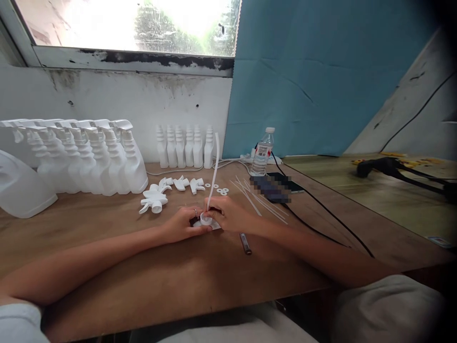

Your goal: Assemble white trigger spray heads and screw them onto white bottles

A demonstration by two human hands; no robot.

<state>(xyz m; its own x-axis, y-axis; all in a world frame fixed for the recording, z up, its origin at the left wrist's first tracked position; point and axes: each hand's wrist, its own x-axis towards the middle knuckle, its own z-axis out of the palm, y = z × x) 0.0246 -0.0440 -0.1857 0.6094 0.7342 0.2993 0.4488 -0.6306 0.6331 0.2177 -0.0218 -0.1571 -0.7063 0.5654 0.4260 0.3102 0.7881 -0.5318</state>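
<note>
My left hand (181,225) is closed around a white trigger spray head (206,220) low over the brown table, its round collar facing up. My right hand (225,214) pinches a white dip tube (214,171) near its lower end, right at the collar's opening. The tube stands nearly upright, leaning slightly right; my fingers hide whether its end is inside. Just beyond my hands lie several loose spray heads (156,196) and small white washers (223,191). More thin white tubes (262,197) are spread to the right of my right hand.
Filled-out rows of white bottles with spray heads (96,162) stand at the left, and smaller white bottles (180,150) by the wall. A clear water bottle (262,155), a phone (289,182) and black cables are at the right. A small dark stick-like object (245,244) lies near my right forearm.
</note>
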